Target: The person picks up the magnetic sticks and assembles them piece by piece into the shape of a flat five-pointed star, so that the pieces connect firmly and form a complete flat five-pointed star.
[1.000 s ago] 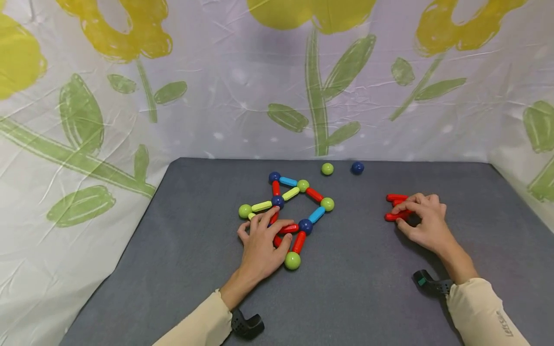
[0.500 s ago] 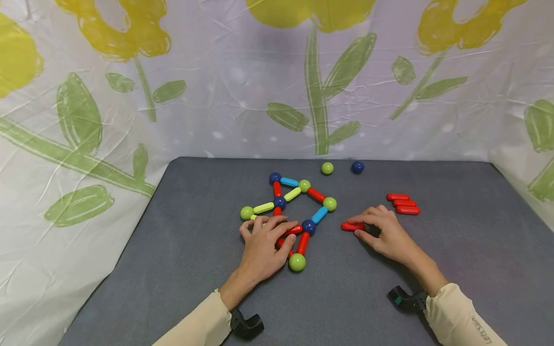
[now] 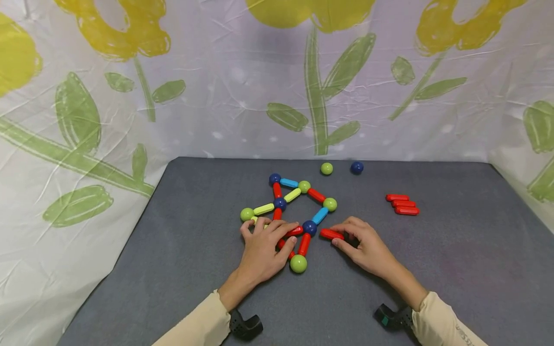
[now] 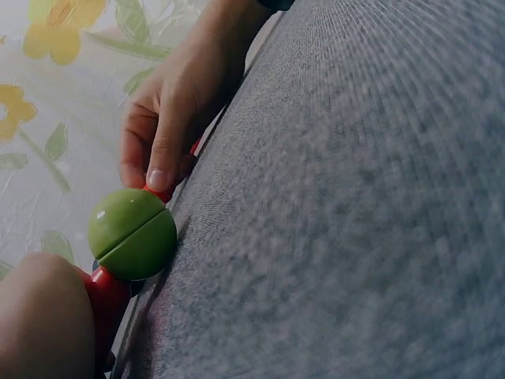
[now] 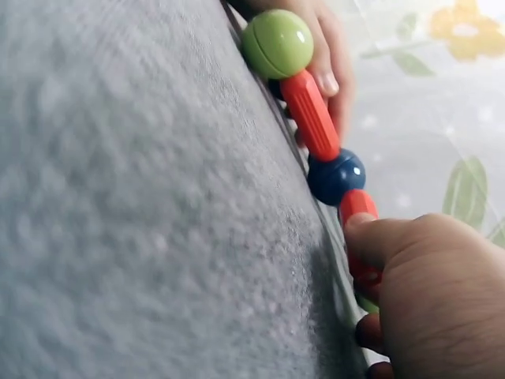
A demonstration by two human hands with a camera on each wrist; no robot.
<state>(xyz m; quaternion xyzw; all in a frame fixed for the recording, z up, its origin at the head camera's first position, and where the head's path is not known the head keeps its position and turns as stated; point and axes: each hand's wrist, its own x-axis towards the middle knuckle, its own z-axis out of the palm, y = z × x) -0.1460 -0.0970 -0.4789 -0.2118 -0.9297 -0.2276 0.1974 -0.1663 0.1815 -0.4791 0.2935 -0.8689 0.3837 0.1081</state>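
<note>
Red rod (image 3: 332,234), from above: pinched by the right hand (image 3: 367,246), just beside the blue ball (image 3: 309,228); left hand (image 3: 263,246) over the frame (image 3: 304,244), grip I can't tell. Left-wrist view: green ball (image 4: 132,234) before it. Right-wrist view: looks aimed true; slide gently.

Cream sleeves (image 3: 201,321), the right one with dark lettering (image 3: 465,335), leave both hands (image 3: 261,250) bare; black, hooked wrist cameras (image 3: 245,327), the right one bearing a green patch (image 3: 384,320).

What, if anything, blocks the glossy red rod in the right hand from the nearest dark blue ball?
Nothing visible: in the head view, the red rod pinched by the right hand ends just short of the dark blue ball.
</note>
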